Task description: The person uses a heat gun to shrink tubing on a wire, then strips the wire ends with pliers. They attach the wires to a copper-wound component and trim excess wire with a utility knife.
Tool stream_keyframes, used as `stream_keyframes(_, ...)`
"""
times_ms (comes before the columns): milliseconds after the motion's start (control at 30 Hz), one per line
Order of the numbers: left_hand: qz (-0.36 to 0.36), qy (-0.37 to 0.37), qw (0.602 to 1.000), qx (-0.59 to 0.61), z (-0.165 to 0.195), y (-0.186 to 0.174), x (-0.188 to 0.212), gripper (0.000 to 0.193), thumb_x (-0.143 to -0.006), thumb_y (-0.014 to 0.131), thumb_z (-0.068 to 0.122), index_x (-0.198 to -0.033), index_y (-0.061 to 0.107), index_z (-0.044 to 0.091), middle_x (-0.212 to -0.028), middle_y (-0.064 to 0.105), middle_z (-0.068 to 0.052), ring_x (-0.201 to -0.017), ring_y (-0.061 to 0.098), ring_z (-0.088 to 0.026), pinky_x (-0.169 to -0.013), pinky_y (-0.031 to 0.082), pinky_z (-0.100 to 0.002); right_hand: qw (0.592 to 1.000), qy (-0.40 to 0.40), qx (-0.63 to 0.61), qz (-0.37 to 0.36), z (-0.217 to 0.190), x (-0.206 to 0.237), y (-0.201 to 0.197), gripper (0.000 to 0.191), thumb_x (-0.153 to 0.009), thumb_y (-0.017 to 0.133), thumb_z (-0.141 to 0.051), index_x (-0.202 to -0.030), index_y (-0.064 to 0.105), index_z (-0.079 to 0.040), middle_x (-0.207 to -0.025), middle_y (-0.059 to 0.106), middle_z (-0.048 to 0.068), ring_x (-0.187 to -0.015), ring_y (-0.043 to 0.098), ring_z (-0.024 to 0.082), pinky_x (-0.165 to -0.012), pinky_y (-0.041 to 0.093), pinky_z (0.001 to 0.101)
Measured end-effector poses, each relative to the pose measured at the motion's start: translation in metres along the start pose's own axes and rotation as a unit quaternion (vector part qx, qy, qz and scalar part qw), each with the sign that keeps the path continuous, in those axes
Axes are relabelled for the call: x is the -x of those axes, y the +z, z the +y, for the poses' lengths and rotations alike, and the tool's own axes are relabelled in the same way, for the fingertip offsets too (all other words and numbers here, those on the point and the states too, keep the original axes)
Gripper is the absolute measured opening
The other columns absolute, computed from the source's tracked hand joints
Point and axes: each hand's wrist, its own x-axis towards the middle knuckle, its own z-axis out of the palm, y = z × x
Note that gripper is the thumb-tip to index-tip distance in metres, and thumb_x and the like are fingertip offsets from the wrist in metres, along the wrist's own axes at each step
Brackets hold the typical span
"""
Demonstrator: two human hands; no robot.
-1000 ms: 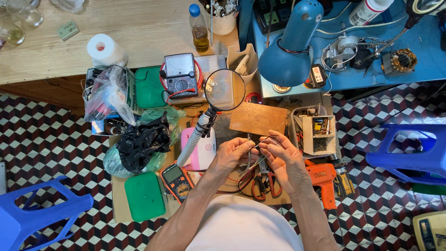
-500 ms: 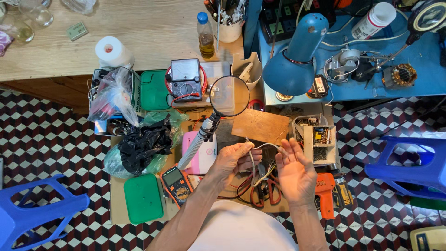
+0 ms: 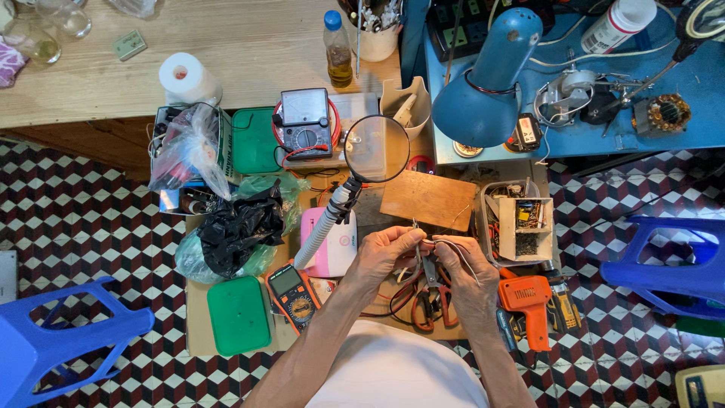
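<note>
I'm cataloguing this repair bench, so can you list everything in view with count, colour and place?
lamp: 1, blue, top centre-right
magnifier: 1, clear lens on grey stalk, centre
analogue meter: 1, grey, left of the magnifier
digital meter: 1, orange and black, lower centre-left
green lids: 2, one lower left, one by the analogue meter
black bag: 1, centre left
tape roll: 1, white, on the wooden table
bottle: 1, amber liquid, blue cap, top centre
wooden board: 1, brown, centre
solder gun: 1, orange, lower right
stools: 2, blue, far left and far right
pliers: red handles, count unclear, under the hands
wires: thin, pale, between the fingers
left hand: pinching a small part
right hand: on the wires
</note>
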Motion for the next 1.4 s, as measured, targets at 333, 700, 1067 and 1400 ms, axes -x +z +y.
stream_keyframes(333, 0.032, -0.022, 0.999, -0.012, -0.001, -0.004, 0.0, 0.033, -0.095, 0.072, 0.029, -0.116, 0.075, 0.004, -0.088, 0.071, 0.001, -0.079, 0.066, -0.004, -0.074, 0.056, -0.02, 0.998, 0.036, 0.037, 0.023, 0.002, 0.006, 0.012, 0.02, -0.098, 0.065, -0.018, -0.111, 0.073, -0.005, -0.089, 0.077, 0.006, -0.078, 0.073, 0.009, -0.062, 0.062, 0.0235)
stream_keyframes(700, 0.023, -0.01, 0.999, 0.021, -0.002, -0.005, 0.007, 0.039, -0.094, 0.071, 0.021, -0.129, 0.07, 0.004, -0.108, 0.076, -0.006, -0.091, 0.072, -0.01, -0.084, 0.059, -0.023, 0.997, 0.006, 0.071, 0.044, 0.007, 0.012, 0.021, 0.022, -0.098, 0.065, -0.02, -0.112, 0.073, -0.006, -0.09, 0.076, 0.005, -0.081, 0.074, 0.009, -0.068, 0.062, 0.0229)
stream_keyframes(1067, 0.033, 0.007, 0.999, 0.031, -0.006, 0.0, 0.004, 0.042, -0.094, 0.071, 0.02, -0.131, 0.069, 0.003, -0.107, 0.076, -0.006, -0.089, 0.071, -0.009, -0.082, 0.058, -0.022, 0.994, -0.039, 0.086, 0.05, 0.011, 0.015, 0.02, 0.02, -0.099, 0.066, -0.02, -0.112, 0.073, -0.006, -0.092, 0.076, 0.005, -0.086, 0.073, 0.01, -0.072, 0.061, 0.0231)
stream_keyframes(1400, 0.039, 0.008, 0.999, 0.012, -0.007, 0.0, 0.011, 0.044, -0.095, 0.069, 0.021, -0.135, 0.066, 0.002, -0.107, 0.076, -0.007, -0.092, 0.071, -0.01, -0.082, 0.058, -0.024, 0.999, 0.031, 0.019, 0.038, 0.015, 0.019, 0.022, 0.023, -0.098, 0.065, -0.02, -0.112, 0.073, -0.004, -0.089, 0.076, 0.004, -0.081, 0.072, 0.008, -0.072, 0.062, 0.0221)
